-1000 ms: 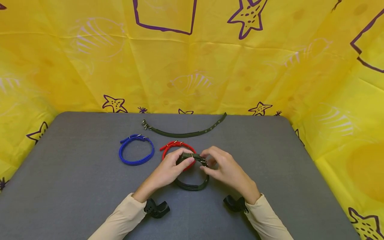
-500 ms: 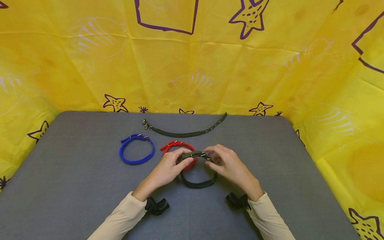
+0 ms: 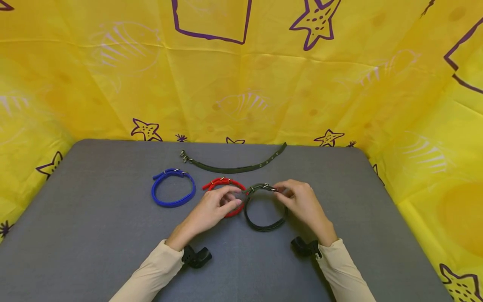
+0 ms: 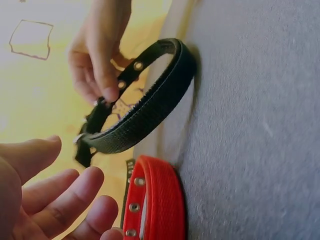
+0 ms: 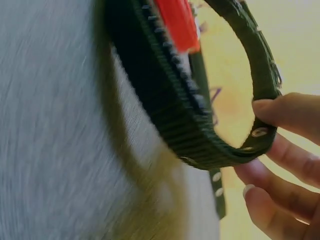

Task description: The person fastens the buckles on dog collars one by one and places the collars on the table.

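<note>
A dark green collar (image 3: 265, 228), buckled into a loop, is pinched between the thumb and fingers of my right hand (image 3: 303, 203) beside its metal buckle. The right wrist view shows that thumb on the strap (image 5: 265, 80) near the metal eyelets. My left hand (image 3: 213, 212) has its fingers relaxed and spread, just left of the collar's loose end. A gap shows between those fingers and the green collar (image 4: 145, 120) in the left wrist view. Under the left fingers lies a red collar (image 3: 239, 184), fastened into a ring and partly hidden by the hand.
A blue collar (image 3: 171, 204), closed into a ring, lies on the grey table (image 3: 113, 251) to the left. Farther back, an unfastened green collar (image 3: 230, 170) stretches in a curve. Yellow printed cloth (image 3: 241, 75) hangs behind and along the sides.
My right hand has moved right with the green collar, uncovering more of the red one. The left fingers, earlier gripping the strap, have let go of it.
</note>
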A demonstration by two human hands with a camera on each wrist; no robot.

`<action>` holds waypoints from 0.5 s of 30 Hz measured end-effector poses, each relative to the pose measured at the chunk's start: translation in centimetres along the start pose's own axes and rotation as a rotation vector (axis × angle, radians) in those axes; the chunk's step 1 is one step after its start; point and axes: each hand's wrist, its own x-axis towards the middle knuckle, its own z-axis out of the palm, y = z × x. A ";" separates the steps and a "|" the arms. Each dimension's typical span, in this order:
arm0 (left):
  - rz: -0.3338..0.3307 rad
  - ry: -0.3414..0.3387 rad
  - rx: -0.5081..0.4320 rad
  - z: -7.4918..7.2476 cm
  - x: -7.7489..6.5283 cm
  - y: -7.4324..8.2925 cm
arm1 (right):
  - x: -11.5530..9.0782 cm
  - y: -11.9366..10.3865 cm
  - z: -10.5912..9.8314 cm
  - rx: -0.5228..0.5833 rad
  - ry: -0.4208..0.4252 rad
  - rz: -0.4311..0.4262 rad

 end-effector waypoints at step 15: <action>-0.064 0.104 0.005 -2.0 0.3 -1.5 | -0.1 3.0 0.6 -0.021 0.033 0.141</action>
